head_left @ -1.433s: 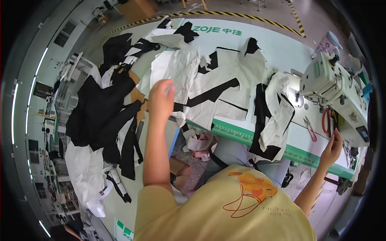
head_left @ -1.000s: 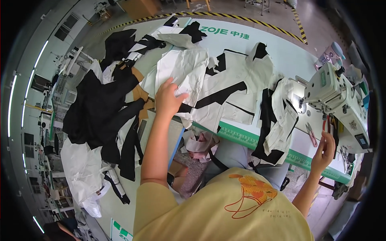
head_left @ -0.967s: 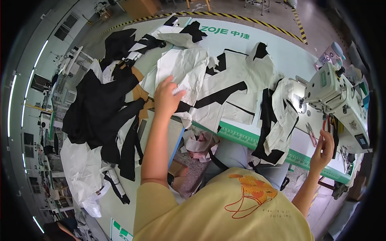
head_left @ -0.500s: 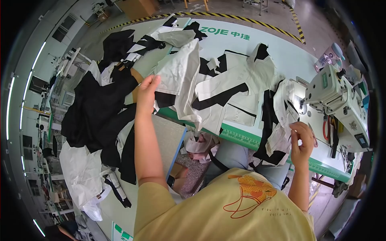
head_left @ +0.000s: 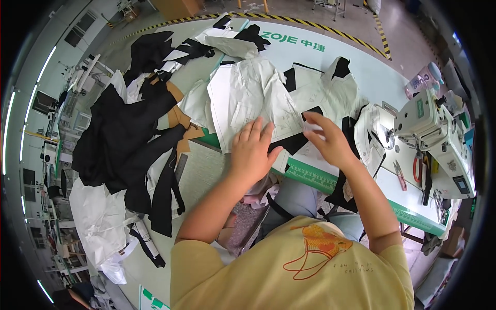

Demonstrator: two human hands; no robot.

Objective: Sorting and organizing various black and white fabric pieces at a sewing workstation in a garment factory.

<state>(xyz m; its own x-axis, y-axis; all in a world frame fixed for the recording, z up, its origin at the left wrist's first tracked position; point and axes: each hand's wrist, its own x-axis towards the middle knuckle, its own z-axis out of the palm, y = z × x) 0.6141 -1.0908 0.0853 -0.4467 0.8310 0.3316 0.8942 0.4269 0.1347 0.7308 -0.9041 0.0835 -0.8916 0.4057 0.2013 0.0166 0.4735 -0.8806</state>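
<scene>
Both bare forearms reach forward from the lower edge; the left hand [head_left: 252, 150] lies flat, palm down, fingers spread; the right hand [head_left: 327, 140] is raised slightly, fingers curled, fingertips pinched together.

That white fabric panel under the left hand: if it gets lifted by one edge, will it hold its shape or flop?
Probably flop: the white fabric panel lies creased and drapes over the green-edged table. It looks thin, so likely light. The left hand lies flat on it and the right hand pinches its edge, which suggests it shifts easily.
</scene>
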